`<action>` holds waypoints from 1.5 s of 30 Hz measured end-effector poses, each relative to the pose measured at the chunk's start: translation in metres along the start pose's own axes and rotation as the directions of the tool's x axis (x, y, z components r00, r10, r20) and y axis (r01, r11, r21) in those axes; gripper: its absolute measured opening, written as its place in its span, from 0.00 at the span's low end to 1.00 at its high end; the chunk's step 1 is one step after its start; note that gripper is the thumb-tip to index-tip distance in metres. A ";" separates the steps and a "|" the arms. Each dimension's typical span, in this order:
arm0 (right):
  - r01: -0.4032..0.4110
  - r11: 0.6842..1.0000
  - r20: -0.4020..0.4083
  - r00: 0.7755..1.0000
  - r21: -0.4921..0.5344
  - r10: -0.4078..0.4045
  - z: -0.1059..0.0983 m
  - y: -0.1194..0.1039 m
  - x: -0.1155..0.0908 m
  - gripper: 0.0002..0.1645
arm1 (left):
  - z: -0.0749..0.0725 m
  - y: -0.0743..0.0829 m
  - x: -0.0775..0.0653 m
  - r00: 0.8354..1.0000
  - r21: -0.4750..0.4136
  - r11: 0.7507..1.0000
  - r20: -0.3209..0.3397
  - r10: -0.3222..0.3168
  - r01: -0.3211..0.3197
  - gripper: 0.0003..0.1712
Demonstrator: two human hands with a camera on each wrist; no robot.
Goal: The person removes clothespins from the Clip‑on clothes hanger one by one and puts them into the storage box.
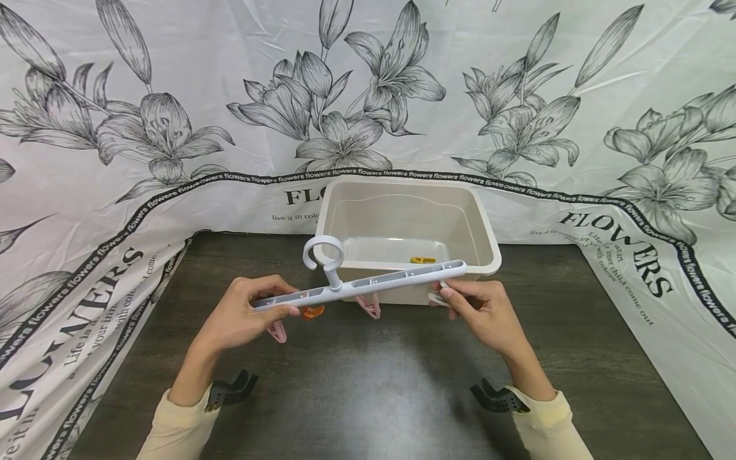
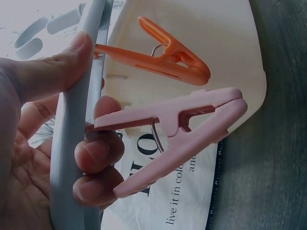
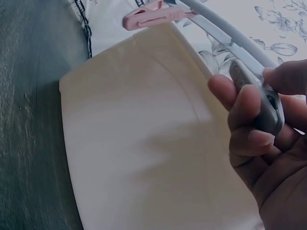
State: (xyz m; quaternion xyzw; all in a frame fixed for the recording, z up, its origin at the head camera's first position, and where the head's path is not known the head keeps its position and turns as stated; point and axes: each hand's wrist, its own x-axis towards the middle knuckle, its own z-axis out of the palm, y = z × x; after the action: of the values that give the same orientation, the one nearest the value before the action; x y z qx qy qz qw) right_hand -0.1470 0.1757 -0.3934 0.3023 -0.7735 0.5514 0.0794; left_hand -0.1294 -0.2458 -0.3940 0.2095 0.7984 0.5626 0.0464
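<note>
My left hand (image 1: 238,313) grips the left end of a light grey plastic hanger (image 1: 397,279) with a round hook, held above the table and tilted up to the right. From the hanger hang a pink clothespin (image 2: 168,136) and an orange clothespin (image 2: 165,62) by my left fingers, and another pink clothespin (image 1: 370,308) near the middle. My right hand (image 1: 485,313) pinches a grey clothespin (image 3: 261,108) between thumb and fingers at the hanger's right part. Fingers partly cover it, so I cannot tell whether it is attached.
Behind the hanger stands a beige plastic bin (image 1: 489,249) with a yellow clothespin (image 1: 422,260) inside. The dark wood-grain table (image 1: 368,396) lies below. A white flower-print cloth (image 1: 259,147) hangs at the back and sides.
</note>
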 end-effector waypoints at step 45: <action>-0.142 0.968 0.056 0.986 -0.205 0.157 -0.009 -0.004 0.001 0.13 | -0.008 -0.004 -0.002 0.999 -0.105 0.994 -0.019 0.037 -0.039 0.13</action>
State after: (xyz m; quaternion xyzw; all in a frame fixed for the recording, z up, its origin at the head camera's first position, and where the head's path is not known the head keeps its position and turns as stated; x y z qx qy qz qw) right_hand -0.1477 0.1828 -0.3861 0.2532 -0.8479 0.4642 0.0399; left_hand -0.1308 -0.2546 -0.3953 0.2172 0.7637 0.6066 0.0399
